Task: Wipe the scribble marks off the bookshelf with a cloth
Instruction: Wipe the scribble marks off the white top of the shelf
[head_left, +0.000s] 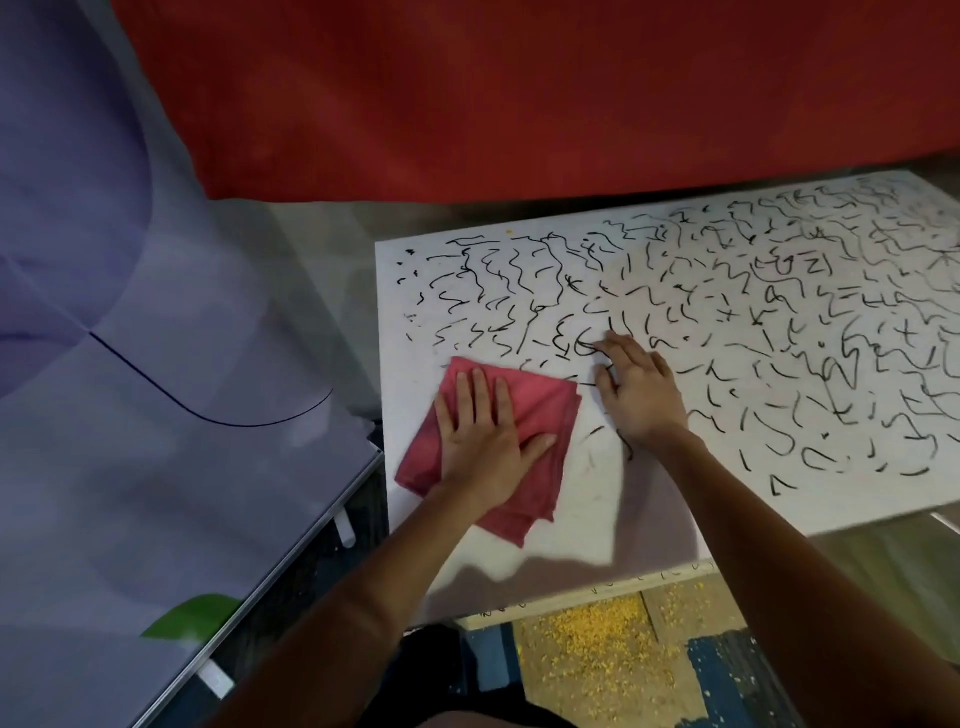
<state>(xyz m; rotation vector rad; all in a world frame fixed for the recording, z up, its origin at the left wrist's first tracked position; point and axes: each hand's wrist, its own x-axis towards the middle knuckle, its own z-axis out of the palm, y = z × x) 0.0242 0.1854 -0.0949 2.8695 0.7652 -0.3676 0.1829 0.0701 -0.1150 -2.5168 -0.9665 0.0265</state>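
The left hand (480, 441) presses flat, fingers spread, on the red cloth (540, 415) near the bookshelf (571, 519) top's left edge, while the right hand (639, 395) rests open and empty among black scribble marks (727, 312).

Scribbled white bookshelf (649, 519) under pink cloth (540, 410)

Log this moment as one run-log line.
left hand: flat on red cloth | right hand: bracing white shelf top | scribble marks: mostly remaining

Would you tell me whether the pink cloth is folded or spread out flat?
Folded: the pink cloth shows stacked layered edges along its right side under the left hand.
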